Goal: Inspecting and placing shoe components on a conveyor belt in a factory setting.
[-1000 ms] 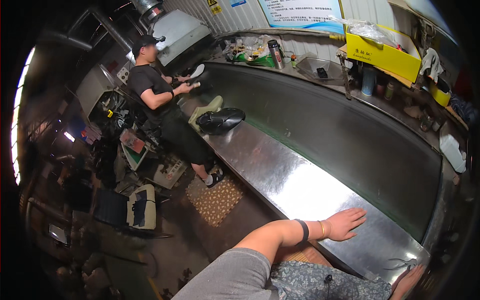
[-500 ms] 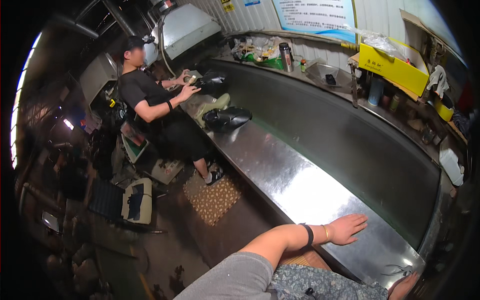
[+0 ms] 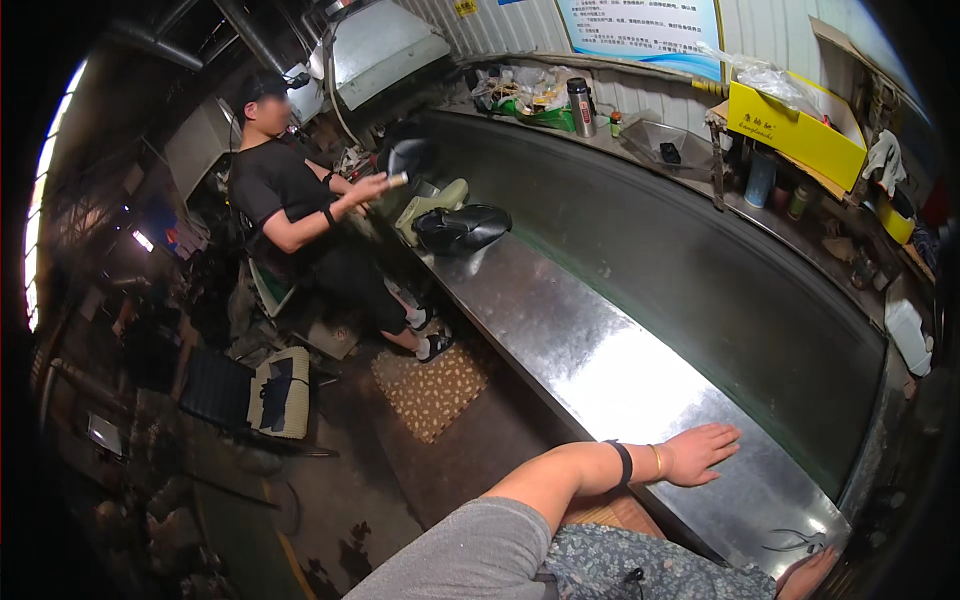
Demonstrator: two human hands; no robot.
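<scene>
My left hand lies flat on a long shiny metal counter, fingers stretched out and nothing in them. A black band and a thin gold bracelet circle that wrist. At the counter's near right end, my right hand rests by the edge, fingers extended and partly cut off by the dark rim of the view. Just beside its fingertips lies a pair of pliers with thin curved handles, which it does not grip.
A co-worker stands at the far left with a small pale cylindrical piece. Glossy black moulded pieces and an olive-green one sit on the counter's far end. A dark recessed belt runs alongside, below a yellow box.
The co-worker's hands have moved apart; one reaches out with the pale piece, and a black piece nearby is blurred. My hands stay in place, while the view has shifted slightly.
</scene>
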